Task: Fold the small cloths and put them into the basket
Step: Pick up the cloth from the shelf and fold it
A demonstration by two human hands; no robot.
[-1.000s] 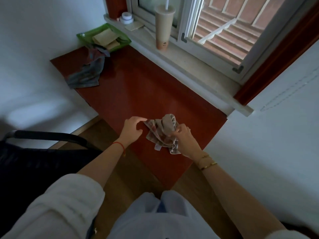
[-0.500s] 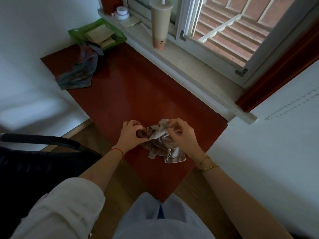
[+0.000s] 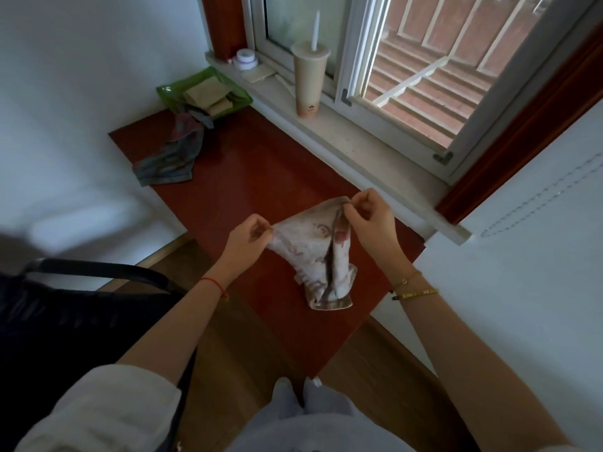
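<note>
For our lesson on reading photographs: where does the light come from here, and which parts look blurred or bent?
Head view: daylight enters through the window, leaving the sill bright and the table dim. Head view, left edge: the wall and chair look smeared. Head view, right: the wide lens curves the floor edge. Head view, centre: the cloth is fairly sharp.

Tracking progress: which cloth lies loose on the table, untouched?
The grey cloth by the green basket, crumpled. The patterned cloth is pinched by the left hand and right hand; the tan cloths sit folded in the basket.
</note>
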